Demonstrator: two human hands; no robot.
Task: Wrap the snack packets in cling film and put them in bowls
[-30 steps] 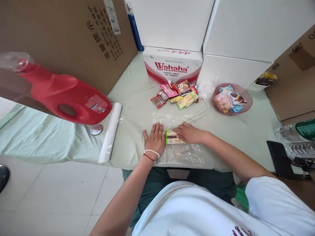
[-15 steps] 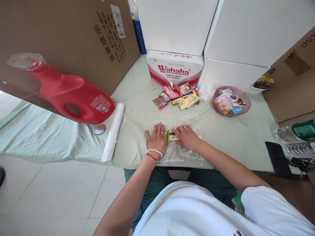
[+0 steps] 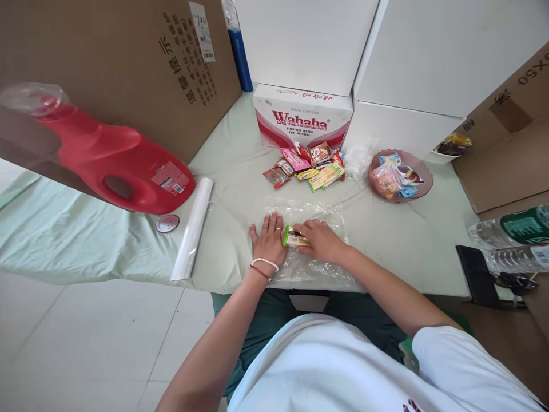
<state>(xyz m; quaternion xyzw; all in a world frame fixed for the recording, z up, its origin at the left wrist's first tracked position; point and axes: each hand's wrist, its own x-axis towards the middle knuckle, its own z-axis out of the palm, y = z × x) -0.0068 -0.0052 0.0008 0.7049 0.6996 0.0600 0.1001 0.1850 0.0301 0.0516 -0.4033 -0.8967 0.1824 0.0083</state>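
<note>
A sheet of clear plastic film [image 3: 315, 214] lies on the pale green table cover [image 3: 231, 189] in front of me. My left hand [image 3: 269, 243] rests flat on the film's left edge, fingers stretched out. My right hand [image 3: 319, 239] is closed over a small green-ended snack packet [image 3: 290, 238] that lies on the film, touching my left hand's fingers. The right part of the packet is hidden under my right hand.
A film roll [image 3: 192, 227] and a round lid [image 3: 167, 223] lie left, beside a red jug [image 3: 111, 166] on its side. A snack pile [image 3: 306, 165], pink bowl [image 3: 401, 177] and Wahaha box [image 3: 302, 117] sit behind. Bottles [image 3: 510, 240] and a phone [image 3: 478, 274] lie right.
My right hand has slid the snack packet a little leftward against my left hand; more of the packet is covered now. My left hand has stayed flat in place.
</note>
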